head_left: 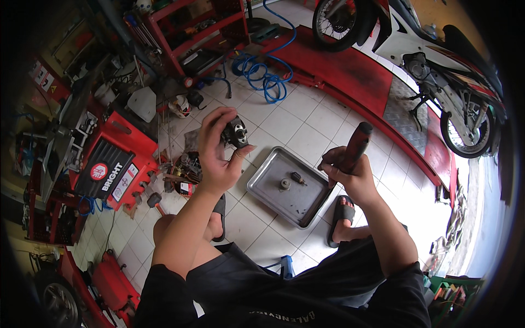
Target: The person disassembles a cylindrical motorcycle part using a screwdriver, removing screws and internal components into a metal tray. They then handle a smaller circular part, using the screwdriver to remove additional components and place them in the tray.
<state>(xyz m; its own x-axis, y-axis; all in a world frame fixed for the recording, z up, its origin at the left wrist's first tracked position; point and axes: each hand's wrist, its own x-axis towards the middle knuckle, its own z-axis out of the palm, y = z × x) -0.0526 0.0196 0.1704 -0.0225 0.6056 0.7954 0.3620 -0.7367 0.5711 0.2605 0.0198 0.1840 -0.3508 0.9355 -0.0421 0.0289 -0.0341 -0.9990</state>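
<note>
My left hand is raised over the floor, its thumb and fingers pinching a small dark metal part with shiny round holes in its face. On the other side, my right hand is wrapped around a tool with a thick red and black handle. The handle's end points up and away; the tool's working end cannot be made out. Below and between my hands lies a grey metal tray. In it sit a small round metal piece and a short dark cylindrical piece.
A motorcycle stands on a red lift platform at the far right. A blue hose lies coiled ahead. To the left are a red machine, a hammer and a pile of loose parts.
</note>
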